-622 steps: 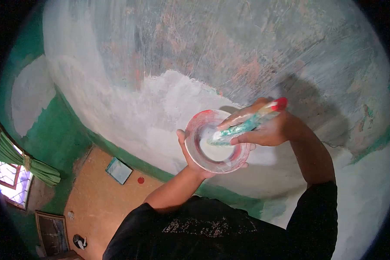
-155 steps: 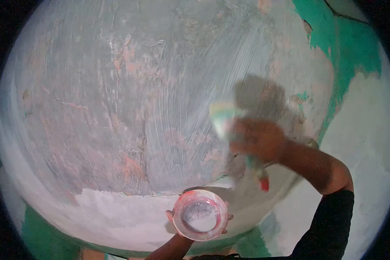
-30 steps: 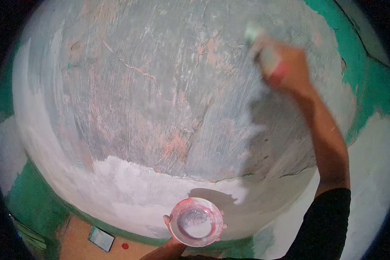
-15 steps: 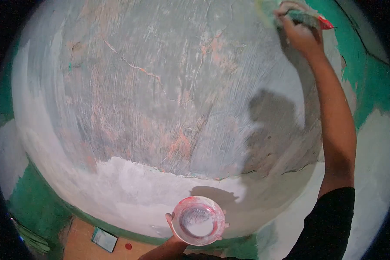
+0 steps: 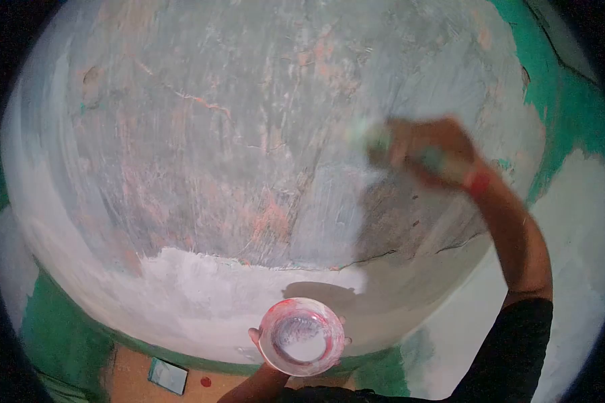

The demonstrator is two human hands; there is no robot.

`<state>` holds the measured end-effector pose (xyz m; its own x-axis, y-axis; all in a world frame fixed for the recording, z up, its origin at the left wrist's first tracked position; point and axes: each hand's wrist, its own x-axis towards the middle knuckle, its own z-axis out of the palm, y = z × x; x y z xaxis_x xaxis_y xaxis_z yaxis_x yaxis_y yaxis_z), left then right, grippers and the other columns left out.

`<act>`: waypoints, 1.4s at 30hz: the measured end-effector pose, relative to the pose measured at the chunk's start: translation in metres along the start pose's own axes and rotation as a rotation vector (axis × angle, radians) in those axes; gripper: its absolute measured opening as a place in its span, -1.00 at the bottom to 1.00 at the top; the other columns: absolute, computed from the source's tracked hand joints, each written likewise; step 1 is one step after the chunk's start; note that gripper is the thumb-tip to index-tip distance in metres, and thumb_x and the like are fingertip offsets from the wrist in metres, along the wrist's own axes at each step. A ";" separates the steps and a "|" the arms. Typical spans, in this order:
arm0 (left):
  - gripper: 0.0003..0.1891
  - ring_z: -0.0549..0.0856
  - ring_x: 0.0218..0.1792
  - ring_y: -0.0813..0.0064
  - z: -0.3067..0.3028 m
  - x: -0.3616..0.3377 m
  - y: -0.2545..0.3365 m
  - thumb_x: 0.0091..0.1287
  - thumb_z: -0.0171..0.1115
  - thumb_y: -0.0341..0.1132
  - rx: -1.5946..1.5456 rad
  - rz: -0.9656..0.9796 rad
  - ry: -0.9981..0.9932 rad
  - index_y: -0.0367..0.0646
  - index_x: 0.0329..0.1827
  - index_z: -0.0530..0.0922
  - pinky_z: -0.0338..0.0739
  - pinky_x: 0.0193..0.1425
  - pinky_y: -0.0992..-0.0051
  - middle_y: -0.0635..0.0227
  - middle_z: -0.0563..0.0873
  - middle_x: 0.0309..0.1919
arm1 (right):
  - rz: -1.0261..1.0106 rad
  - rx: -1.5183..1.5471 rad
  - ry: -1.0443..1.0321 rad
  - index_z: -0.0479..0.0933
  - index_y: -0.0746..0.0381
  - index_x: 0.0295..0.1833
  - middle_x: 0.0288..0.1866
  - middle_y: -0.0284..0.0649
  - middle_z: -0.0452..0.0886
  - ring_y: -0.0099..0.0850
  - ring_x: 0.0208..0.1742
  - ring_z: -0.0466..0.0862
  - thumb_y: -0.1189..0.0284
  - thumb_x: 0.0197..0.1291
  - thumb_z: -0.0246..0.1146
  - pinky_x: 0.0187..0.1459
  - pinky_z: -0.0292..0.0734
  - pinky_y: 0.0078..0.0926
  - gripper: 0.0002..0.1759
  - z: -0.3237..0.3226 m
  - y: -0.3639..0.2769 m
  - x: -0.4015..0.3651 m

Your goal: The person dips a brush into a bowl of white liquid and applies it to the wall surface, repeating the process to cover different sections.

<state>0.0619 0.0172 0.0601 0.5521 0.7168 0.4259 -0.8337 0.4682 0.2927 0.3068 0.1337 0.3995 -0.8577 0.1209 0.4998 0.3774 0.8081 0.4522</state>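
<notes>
My left hand [image 5: 255, 337] holds up a bowl [image 5: 270, 346] from below, its fingers showing at both sides of the rim. Whitish paint [image 5: 301, 338] lies in the bowl, and red and white smears cover its inner wall. My right hand [image 5: 444, 144], smeared by motion, is closed around a paintbrush [image 5: 376, 142] with a greenish head pointing left and a red handle end near my wrist. The brush is at the patchy grey wall [image 5: 249, 181]; blur hides whether its bristles touch.
Cracks and orange-pink spots mark the grey wall area, above a white painted band [image 5: 202, 279]. Green paint [image 5: 565, 127] shows at the right edge. On the brown floor [image 5: 131, 366] below lie a flat rectangular object [image 5: 168, 376] and a red spot [image 5: 206, 382].
My right hand has swept the paintbrush down and left from the wall's upper right. The bowl in my left hand appears slightly higher and further left, and the view has shifted a little.
</notes>
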 end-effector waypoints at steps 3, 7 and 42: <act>0.45 0.33 0.28 -0.23 -0.003 0.001 0.001 -0.38 0.02 0.74 -0.036 -0.098 -0.019 -0.26 0.45 -0.03 0.40 0.21 -0.15 -0.16 0.19 0.35 | 0.185 -0.796 0.271 0.53 0.10 -0.23 -0.34 -0.22 0.61 -0.26 -0.32 0.64 0.37 0.10 0.18 -0.31 0.53 -0.33 -0.88 -0.061 0.039 0.026; 0.47 0.25 0.33 -0.23 -0.016 -0.003 -0.003 -0.41 0.02 0.75 -0.152 -0.167 -0.095 -0.22 0.47 -0.08 0.33 0.27 -0.16 -0.15 0.11 0.39 | 0.661 -0.456 0.591 0.52 0.22 -0.16 -0.31 -0.21 0.58 -0.42 -0.29 0.57 0.30 0.20 0.21 -0.22 0.46 -0.30 -0.78 -0.095 0.056 0.050; 0.46 0.22 0.24 -0.53 0.001 -0.014 0.000 -0.42 0.13 0.69 -0.353 -0.165 0.092 -0.15 0.49 -0.09 0.34 0.05 -0.46 -0.32 0.06 0.36 | 1.874 1.306 1.400 0.35 0.19 0.14 -0.02 -0.15 0.54 -0.19 -0.02 0.61 0.30 0.21 0.28 -0.03 0.62 -0.17 -0.55 0.210 -0.267 -0.218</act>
<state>0.0540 0.0063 0.0549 0.6890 0.6528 0.3149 -0.6951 0.7183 0.0318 0.3192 0.0130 0.0147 0.5372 0.8266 -0.1677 -0.6064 0.2404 -0.7579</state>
